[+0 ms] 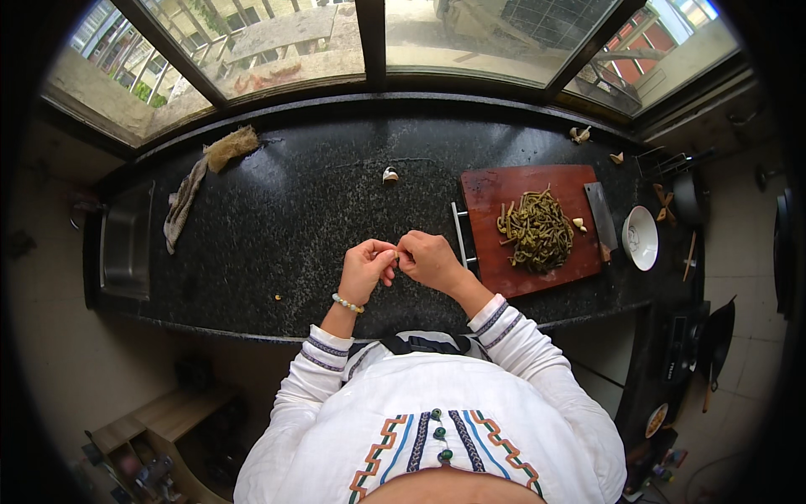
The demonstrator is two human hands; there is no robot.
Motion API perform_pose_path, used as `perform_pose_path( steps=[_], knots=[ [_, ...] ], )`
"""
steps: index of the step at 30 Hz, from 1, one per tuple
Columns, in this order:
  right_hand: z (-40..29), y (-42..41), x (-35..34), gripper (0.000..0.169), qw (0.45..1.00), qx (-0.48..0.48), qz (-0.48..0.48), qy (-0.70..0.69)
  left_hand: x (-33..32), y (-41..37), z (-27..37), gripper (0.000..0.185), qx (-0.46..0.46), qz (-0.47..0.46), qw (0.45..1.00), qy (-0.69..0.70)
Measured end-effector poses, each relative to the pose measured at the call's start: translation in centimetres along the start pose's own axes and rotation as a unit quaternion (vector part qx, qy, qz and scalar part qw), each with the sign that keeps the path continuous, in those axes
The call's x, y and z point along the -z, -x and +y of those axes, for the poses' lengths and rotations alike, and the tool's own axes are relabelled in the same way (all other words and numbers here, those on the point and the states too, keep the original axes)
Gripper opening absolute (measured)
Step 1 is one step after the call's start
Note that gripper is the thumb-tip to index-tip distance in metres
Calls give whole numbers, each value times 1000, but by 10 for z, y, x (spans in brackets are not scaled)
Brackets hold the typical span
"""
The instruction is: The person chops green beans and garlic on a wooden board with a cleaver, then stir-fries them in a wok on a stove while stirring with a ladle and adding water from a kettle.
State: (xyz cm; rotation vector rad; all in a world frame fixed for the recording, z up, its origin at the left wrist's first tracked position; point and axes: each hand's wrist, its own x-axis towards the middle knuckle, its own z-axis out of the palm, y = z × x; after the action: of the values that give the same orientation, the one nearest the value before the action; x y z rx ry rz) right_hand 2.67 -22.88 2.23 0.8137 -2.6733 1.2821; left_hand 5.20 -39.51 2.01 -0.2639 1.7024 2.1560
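Observation:
My left hand [367, 269] and my right hand [433, 259] meet over the dark speckled countertop, fingertips pinched around a small pale piece, likely a garlic clove [397, 255], mostly hidden by the fingers. Beyond them lies a piece of garlic with papery skin [390, 175]. To the right, a reddish wooden cutting board [491, 189] with a metal handle carries a heap of green-brown cut stems [538, 233]. Peeled garlic cloves [579, 224] lie beside the heap, and a cleaver [601, 216] rests along the board's right edge.
A white bowl [640, 238] stands right of the cleaver. Garlic pieces [580, 135] lie near the window. At the left are a fibrous scrubber [231, 148], a cloth [185, 205] and a metal sink [128, 242]. A wok [716, 343] is at the far right.

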Motion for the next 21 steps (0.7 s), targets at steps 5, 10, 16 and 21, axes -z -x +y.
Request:
perform_pose_path(
  steps=[5,10,16,21],
  knots=[
    [-1,3,-5,10,998,-47,30,-12,-5,1,-2,16,-32,1,999,-6],
    [-10,2,-3,10,981,-148,20,-128,-3,2,-6,18,-94,9,996,4],
    [-5,4,-7,6,928,-230,22,-292,1,1,-2,19,-53,17,993,108],
    [-3,5,-2,8,832,-295,0,-471,2,2,1,17,-41,19,988,146]
  ],
)
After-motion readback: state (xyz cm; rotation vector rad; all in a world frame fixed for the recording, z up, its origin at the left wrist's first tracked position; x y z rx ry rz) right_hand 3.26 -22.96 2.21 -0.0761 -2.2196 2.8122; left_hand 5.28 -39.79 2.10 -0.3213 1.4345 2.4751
